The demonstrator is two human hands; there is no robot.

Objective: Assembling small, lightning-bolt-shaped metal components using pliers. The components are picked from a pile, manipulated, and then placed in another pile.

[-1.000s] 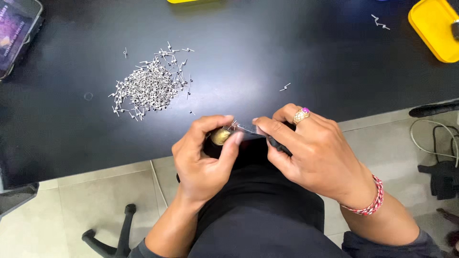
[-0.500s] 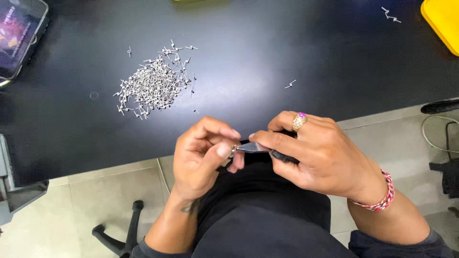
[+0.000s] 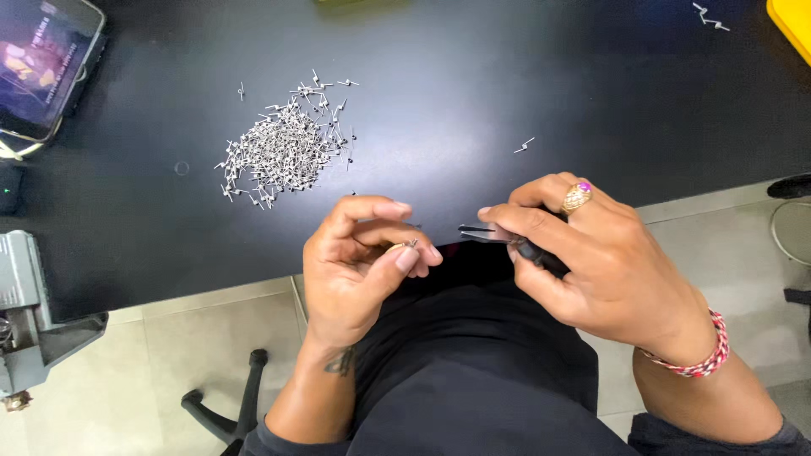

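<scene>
My left hand (image 3: 359, 262) pinches a tiny metal pin (image 3: 410, 243) between thumb and fingertips, just off the near edge of the black table (image 3: 473, 93). My right hand (image 3: 591, 253), with a ring and a woven wristband, grips slim black tweezers (image 3: 490, 232) whose tips point left toward the pin, a short gap apart from it. A pile of several small silver pins (image 3: 287, 143) lies on the table, beyond my left hand.
A phone (image 3: 42, 67) with a lit screen rests at the table's far left. A grey metal device (image 3: 34, 312) sits at the left edge. One stray pin (image 3: 525, 145) lies mid-table, more pins (image 3: 708, 19) far right beside a yellow tray (image 3: 794, 25). A chair base (image 3: 228, 405) below.
My hands have drawn apart: earlier they were joined around a small piece, now the left holds the pin alone and the tweezers sit clear of it to the right.
</scene>
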